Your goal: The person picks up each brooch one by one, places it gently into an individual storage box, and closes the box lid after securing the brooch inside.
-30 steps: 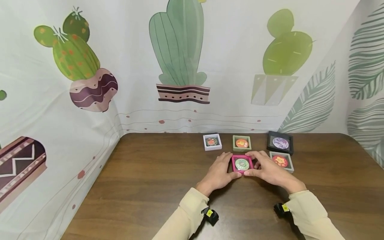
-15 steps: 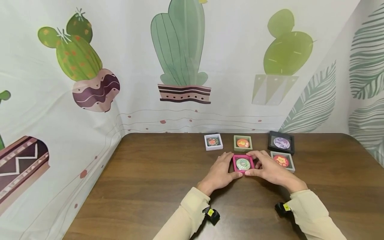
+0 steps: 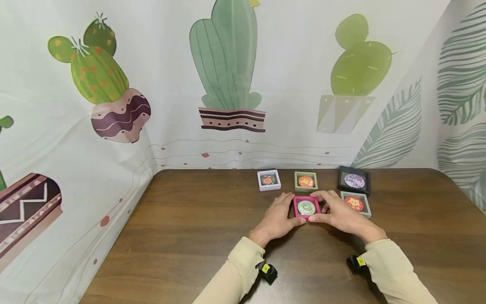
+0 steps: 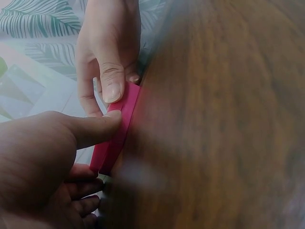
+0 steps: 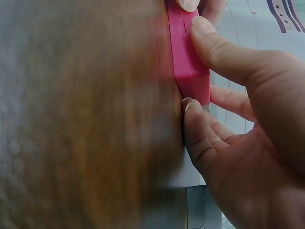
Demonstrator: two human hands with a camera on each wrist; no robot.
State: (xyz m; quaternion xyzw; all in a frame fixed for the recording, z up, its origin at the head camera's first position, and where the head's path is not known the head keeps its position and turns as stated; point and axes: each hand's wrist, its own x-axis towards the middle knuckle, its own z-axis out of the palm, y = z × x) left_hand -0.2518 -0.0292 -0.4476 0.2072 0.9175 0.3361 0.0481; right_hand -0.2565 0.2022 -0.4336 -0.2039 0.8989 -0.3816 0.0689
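In the head view, a small pink square display frame point(image 3: 306, 198) with a round green badge point(image 3: 306, 207) inside stands on the wooden table point(image 3: 190, 236). My left hand point(image 3: 277, 216) holds its left side, thumb at the near edge. On the opposite side my right hand point(image 3: 339, 212) pinches the same frame between thumb and fingers. Up close in the left wrist view, both thumbs press the frame's near side wall point(image 4: 119, 124). The right wrist view shows my right little finger point(image 5: 194, 114) low beside the frame's corner, close to the tabletop.
Behind the pink frame are a white frame point(image 3: 268, 186), a green frame point(image 3: 306, 189) and a black frame point(image 3: 363, 190). A grey frame point(image 3: 366, 211) with a red badge sits just right of my right hand. A cactus-print cloth point(image 3: 296, 126) hangs behind the table.
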